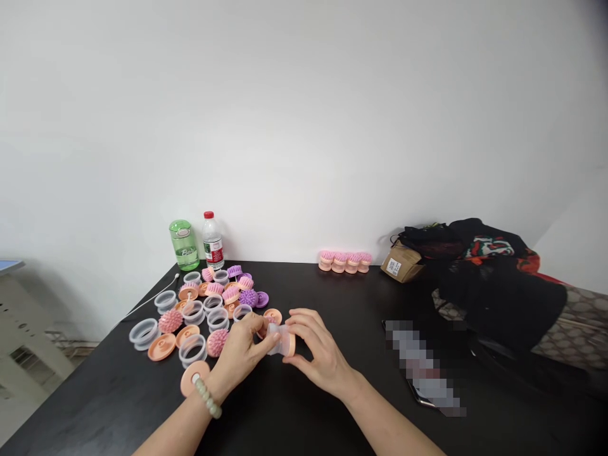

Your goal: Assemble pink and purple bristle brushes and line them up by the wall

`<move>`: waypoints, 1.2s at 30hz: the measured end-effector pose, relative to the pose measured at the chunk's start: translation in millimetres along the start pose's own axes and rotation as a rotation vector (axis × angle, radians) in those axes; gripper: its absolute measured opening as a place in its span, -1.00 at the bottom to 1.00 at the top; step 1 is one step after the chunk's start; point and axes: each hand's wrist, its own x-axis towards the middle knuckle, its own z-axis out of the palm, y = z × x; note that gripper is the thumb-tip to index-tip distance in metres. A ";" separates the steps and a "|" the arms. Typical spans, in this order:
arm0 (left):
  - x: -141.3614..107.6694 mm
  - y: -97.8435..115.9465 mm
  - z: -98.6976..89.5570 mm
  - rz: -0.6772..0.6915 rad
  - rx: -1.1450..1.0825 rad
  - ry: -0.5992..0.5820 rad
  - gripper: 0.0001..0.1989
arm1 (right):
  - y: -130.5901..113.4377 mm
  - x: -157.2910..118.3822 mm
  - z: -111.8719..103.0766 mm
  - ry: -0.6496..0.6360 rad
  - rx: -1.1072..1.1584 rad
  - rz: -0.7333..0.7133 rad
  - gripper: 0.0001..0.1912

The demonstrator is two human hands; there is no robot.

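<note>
Over the front middle of the table, both my hands are closed around a translucent plastic ring (275, 346) with a peach disc (291, 345) at its right end. My left hand (243, 345), with a beaded bracelet at the wrist, pinches the ring's left side. The fingers and thumb of my right hand (317, 350) grip the disc end. Beside my left hand lie a pink bristle head (218, 342), a loose translucent ring (192, 350) and a peach disc (190, 380). Just behind the held piece is another peach part (272, 315), partly hidden by my hands.
Several loose rings, discs and pink or purple bristle heads (247, 297) spread over the left of the black table (304, 405). A green bottle (184, 246) and red-capped bottle (213, 242) stand behind. Joined pink brushes (345, 262) line the wall. Rightward lie a phone (422, 400), paper bag (403, 261) and clothes (503, 304).
</note>
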 end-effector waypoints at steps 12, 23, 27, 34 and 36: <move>1.2 4.4 1.6 -0.015 -0.006 -0.028 -0.56 | -13.8 3.9 0.1 0.115 -0.331 -0.299 -0.73; 0.0 7.3 -8.0 0.052 0.004 0.017 -0.72 | -10.9 -3.1 -1.9 0.024 -0.093 -0.021 -0.49; -1.1 5.5 -9.8 0.182 0.064 0.001 -0.84 | -6.8 -3.0 -2.0 -0.012 0.136 0.252 -0.36; -1.9 0.0 -5.2 0.241 0.170 0.030 -0.79 | -4.0 0.9 -2.2 -0.054 0.214 0.287 -0.59; -1.5 0.5 -4.5 0.208 0.199 0.038 -0.82 | -4.8 0.5 -1.7 -0.048 0.215 0.273 -0.56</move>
